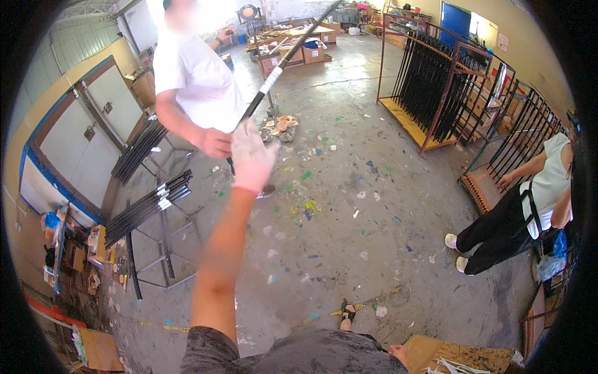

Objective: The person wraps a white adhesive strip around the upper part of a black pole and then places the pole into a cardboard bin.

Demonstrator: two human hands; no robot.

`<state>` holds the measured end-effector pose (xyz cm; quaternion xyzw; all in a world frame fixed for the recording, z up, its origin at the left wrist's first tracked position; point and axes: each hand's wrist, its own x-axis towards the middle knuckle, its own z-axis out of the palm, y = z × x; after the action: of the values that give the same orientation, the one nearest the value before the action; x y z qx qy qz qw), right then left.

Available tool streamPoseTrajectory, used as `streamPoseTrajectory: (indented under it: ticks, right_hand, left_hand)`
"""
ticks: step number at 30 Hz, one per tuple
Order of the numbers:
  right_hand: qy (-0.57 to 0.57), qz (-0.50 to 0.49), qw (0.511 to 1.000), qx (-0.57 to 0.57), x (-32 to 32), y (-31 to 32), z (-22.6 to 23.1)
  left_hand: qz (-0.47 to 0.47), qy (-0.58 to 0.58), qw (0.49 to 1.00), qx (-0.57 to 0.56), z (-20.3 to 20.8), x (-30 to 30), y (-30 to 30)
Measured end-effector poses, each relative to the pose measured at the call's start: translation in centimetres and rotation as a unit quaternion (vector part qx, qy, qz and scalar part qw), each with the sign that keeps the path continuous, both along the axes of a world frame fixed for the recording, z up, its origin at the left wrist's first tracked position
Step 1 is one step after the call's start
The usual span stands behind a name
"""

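Gloved left hand (pixel 251 154) at black-and-white pole (pixel 272 77), right hand (pixel 398 354) near cardboard (pixel 427 349), cannot tell whether either grips

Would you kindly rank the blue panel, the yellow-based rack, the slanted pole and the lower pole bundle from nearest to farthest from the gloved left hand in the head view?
1. Slanted pole: at the gloved left hand.
2. Lower pole bundle: to the left.
3. Yellow-based rack: farther, right side.
4. Blue panel: beyond the rack.
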<state>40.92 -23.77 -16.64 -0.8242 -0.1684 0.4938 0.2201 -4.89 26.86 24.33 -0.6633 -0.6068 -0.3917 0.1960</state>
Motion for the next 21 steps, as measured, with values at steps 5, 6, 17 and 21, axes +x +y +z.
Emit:
streamPoseTrajectory:
  ticks: [5, 6, 17, 21]
  right_hand:
    - [-0.032, 0.004, 0.999, -0.005, 0.5, -1.1, -0.8]
    - [-0.039, -0.002, 0.999, 0.001, 0.7, -1.4, -1.0]
    - [-0.013, -0.024, 0.998, 0.061, 1.6, -0.6, -0.9]
    - [-0.175, 0.109, 0.965, 0.159, 0.8, 11.4, 7.5]
  left_hand:
    - [-0.005, -0.013, 0.984, -0.178, 2.5, -3.4, 9.3]
    - [-0.056, -0.020, 0.969, -0.239, 2.9, -3.8, 10.6]
    - [-0.267, -0.247, 0.870, -0.334, 5.3, 4.8, 6.1]
    - [-0.513, -0.442, 0.652, -0.342, 3.2, 8.7, -1.2]
